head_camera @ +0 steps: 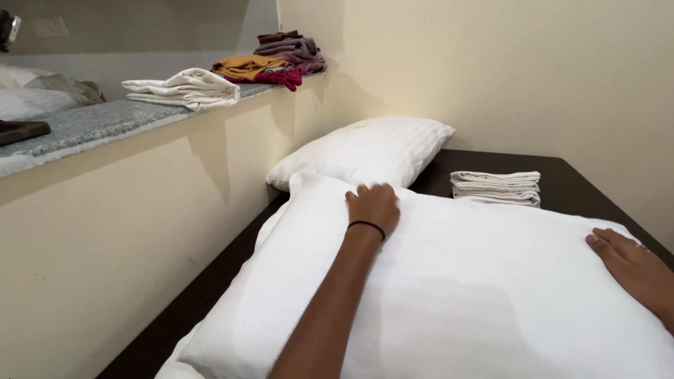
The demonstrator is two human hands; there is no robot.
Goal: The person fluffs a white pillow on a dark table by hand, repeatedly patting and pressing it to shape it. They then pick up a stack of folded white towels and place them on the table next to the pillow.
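Observation:
A large white pillow (477, 281) lies across a dark wooden surface (583, 182) in front of me. My left hand (373, 205), with a thin black band on the wrist, presses down on the pillow's far edge with fingers curled over it. My right hand (632, 263) rests flat on the pillow's right side, fingers together. A second white pillow (372, 151) lies just beyond, its near edge touching the first.
A folded stack of white linen (496, 187) sits on the dark surface at the back right. A grey stone ledge (91, 126) on the left carries folded white sheets (186, 88) and a pile of coloured cloths (277, 62). Cream walls close in left and behind.

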